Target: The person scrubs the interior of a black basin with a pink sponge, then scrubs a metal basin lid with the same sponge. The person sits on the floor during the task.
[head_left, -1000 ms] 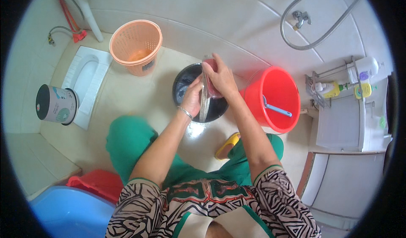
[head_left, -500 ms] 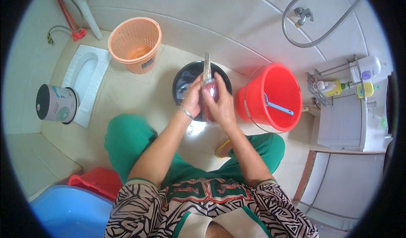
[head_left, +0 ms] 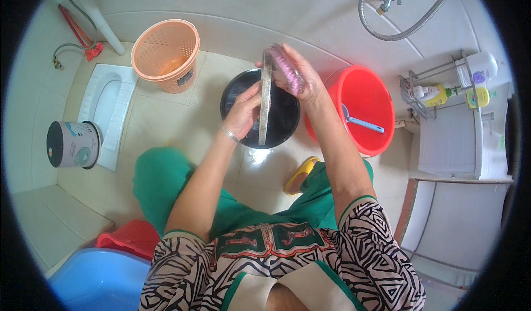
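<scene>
My left hand [head_left: 246,109] is closed on the side of a long, thin, greyish flat piece [head_left: 265,112], seen almost edge-on and held over a black basin [head_left: 286,120]. What the broad face of this piece looks like is hidden. In my right hand [head_left: 310,79] is a scrubbing brush [head_left: 287,70] with pinkish-purple bristles, gripped from its right side. The brush sits beside the far end of the flat piece; whether the bristles touch it I cannot tell. Below both hands, the basin stands on the floor, dark inside with some shine.
Right of the basin stands a red bucket [head_left: 387,103] with a blue-handled tool [head_left: 365,125] in it. An orange perforated basket [head_left: 191,76] is far left, near a squat toilet [head_left: 119,112] and a small grey bin [head_left: 74,144]. A blue tub [head_left: 99,278] lies near left.
My right hand has moved up and right to the flat piece's far end, turning the brush so its bristles show. The flat piece is lower and more exposed. My left hand stays beside it.
</scene>
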A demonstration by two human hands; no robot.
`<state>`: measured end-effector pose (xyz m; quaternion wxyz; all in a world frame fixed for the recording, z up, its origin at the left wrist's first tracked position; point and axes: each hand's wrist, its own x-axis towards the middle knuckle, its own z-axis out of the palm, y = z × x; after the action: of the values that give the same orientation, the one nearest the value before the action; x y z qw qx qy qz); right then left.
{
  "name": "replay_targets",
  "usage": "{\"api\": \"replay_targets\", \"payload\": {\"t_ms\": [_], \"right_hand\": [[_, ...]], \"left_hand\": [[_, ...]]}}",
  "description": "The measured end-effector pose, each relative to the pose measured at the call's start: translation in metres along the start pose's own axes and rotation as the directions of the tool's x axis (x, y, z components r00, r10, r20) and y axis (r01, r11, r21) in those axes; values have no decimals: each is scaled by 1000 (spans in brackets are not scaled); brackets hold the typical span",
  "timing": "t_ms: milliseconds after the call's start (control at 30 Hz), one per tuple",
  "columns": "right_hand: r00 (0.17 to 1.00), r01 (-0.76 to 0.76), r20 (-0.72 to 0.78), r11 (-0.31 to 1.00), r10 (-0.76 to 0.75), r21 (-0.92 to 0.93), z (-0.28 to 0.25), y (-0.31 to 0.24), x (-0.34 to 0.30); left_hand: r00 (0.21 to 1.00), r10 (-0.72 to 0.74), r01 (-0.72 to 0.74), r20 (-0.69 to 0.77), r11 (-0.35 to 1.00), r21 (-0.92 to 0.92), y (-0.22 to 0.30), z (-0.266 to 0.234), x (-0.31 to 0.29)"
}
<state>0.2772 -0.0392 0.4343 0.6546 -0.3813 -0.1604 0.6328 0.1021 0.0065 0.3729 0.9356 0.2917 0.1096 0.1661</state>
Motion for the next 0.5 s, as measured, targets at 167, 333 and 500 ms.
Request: {"api": "replay_targets", "payload": {"t_ms": [167, 333, 500], "right_hand": [[998, -33, -51, 999, 35, 31, -8, 6, -32], [969, 78, -236, 997, -77, -5, 7, 18, -51], [920, 93, -326, 930, -216, -355, 28, 18, -62]], "left_hand": [[987, -157, 151, 19, 973, 173, -6, 3, 1], [982, -169, 173, 82, 984, -52, -5, 17, 3], [994, -44, 50, -102, 997, 56, -10, 30, 5]]}}
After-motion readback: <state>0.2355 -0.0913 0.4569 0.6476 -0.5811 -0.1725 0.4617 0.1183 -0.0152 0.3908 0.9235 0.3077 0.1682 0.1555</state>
